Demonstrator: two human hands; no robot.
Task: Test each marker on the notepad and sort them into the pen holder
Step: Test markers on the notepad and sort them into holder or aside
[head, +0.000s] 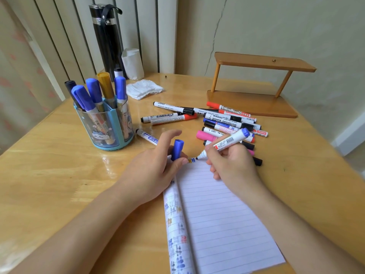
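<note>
My right hand grips an uncapped blue whiteboard marker, its tip touching the top edge of the lined notepad beside small ink marks. My left hand holds the marker's blue cap upright between thumb and fingers while resting on the notepad's top left corner. A pile of several loose markers in black, red, blue and pink lies on the table beyond my hands. The light-blue pen holder at the left holds several blue-capped markers, a gold one and a black one.
A wooden two-tier stand sits at the back right. A black flask, a white paper roll and a crumpled tissue are at the back. One marker lies between holder and left hand.
</note>
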